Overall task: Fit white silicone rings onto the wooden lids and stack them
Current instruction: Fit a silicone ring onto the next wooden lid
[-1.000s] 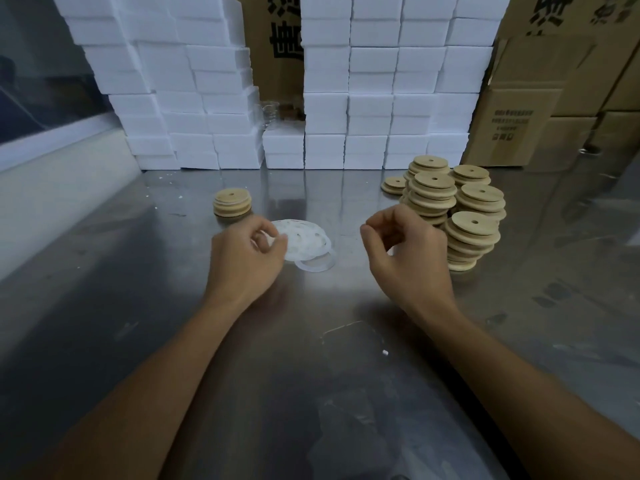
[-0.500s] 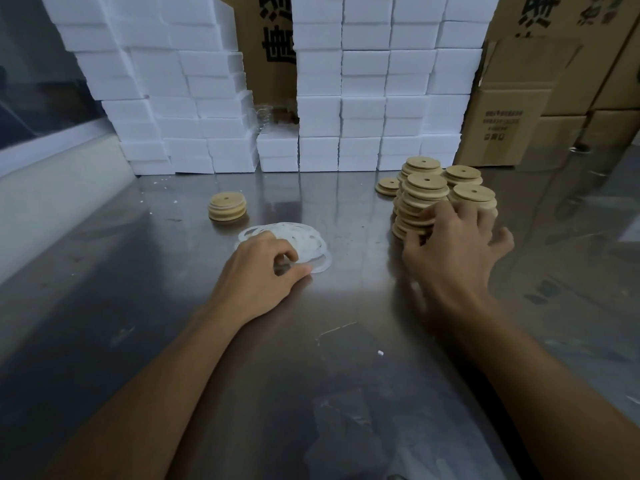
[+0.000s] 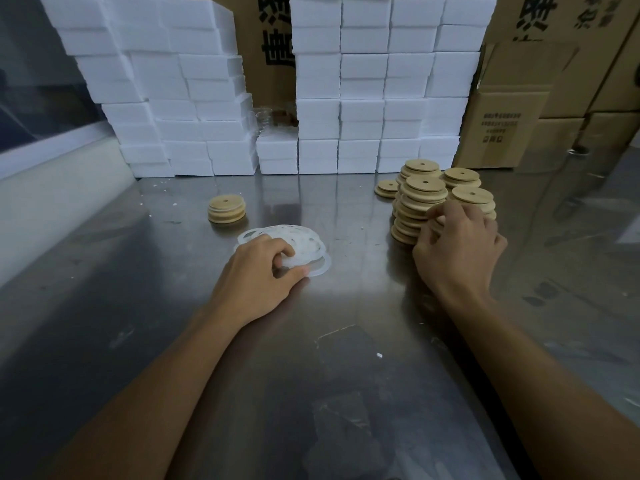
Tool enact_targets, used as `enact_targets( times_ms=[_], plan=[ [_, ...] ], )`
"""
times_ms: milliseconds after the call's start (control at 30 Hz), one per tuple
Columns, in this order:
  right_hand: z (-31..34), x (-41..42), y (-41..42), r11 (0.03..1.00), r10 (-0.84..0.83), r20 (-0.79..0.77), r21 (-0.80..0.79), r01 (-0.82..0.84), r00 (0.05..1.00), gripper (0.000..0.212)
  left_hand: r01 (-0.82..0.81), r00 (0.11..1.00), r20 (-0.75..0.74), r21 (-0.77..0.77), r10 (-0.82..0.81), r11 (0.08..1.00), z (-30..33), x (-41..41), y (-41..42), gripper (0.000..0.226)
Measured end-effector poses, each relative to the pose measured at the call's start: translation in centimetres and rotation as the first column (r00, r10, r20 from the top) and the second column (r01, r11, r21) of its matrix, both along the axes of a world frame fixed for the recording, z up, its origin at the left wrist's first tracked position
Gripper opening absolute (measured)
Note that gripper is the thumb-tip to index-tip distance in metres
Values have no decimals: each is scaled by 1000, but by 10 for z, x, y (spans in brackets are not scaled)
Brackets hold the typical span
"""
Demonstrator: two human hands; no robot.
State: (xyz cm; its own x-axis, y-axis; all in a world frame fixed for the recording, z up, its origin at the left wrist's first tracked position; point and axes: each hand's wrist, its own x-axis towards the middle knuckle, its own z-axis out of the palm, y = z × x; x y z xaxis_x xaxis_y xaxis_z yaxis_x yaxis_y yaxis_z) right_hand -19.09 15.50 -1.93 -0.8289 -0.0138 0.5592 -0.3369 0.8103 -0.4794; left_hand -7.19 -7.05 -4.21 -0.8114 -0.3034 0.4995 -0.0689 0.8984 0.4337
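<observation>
The left hand [image 3: 258, 271] pinched a thin white silicone ring [image 3: 304, 261] between thumb and forefinger at the near edge of a loose pile of such rings [image 3: 298, 239] on the shiny steel desk [image 3: 346, 341]. The right hand [image 3: 457, 251] curled its grip round a round wooden lid in the nearest of several tall stacks of round wooden lids [image 3: 420, 199]. A short stack of lids [image 3: 227, 209] stood apart, beyond the rings. White foam blocks [image 3: 363, 84] and cardboard boxes [image 3: 512, 126] lined the back.
</observation>
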Motion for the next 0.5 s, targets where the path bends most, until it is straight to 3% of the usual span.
enact_targets(
  times_ms=[267,433,500],
  plan=[
    [1,3,-3,962,185,-181,-166,-215,966,35,-9,1000,1,-20,9,1000,0,-1,-1,18],
    [3,17,-19,840,401,-348,-229,-491,847,22,81,997,18,-30,-81,996,5,2,5,13],
    [0,23,-24,772,497,-332,-251,-584,801,21,113,992,64,-22,-111,993,7,2,7,14]
  ],
)
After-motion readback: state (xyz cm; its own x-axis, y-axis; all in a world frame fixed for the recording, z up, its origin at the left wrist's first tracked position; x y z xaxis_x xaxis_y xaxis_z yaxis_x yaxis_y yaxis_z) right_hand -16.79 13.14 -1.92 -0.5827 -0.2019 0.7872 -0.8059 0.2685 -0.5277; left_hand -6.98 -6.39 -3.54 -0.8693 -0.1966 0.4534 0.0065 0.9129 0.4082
